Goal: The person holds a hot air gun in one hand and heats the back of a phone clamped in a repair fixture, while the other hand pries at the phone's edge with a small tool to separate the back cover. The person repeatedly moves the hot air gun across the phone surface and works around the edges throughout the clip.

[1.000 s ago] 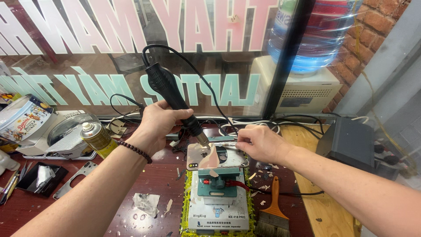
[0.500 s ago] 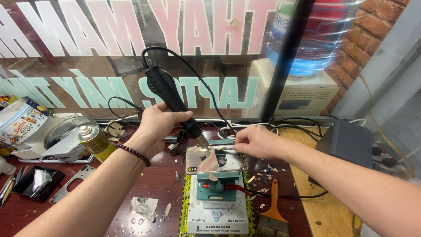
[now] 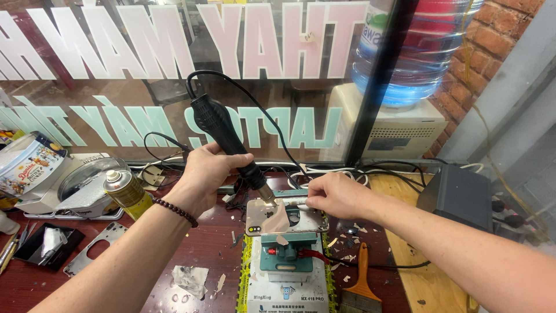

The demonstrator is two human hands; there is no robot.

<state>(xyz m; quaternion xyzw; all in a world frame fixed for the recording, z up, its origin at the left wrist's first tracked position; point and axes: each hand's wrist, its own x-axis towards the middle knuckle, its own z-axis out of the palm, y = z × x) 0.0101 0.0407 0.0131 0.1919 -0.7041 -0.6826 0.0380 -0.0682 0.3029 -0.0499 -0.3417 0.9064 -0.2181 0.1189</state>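
Here, left hand point(image 3: 211, 168) fingers wrapped around black hot-air gun point(image 3: 223, 136), right hand point(image 3: 336, 196) pinching phone point(image 3: 284, 215).

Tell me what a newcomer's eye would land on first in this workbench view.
First, the black hot-air gun at centre, gripped by the left hand, its metal nozzle angled down onto a phone back that lies on a green-edged fixture. The right hand steadies the phone's far edge. Behind them, big mirrored window lettering fills the glass, and a blue water bottle stands on a dispenser at upper right.
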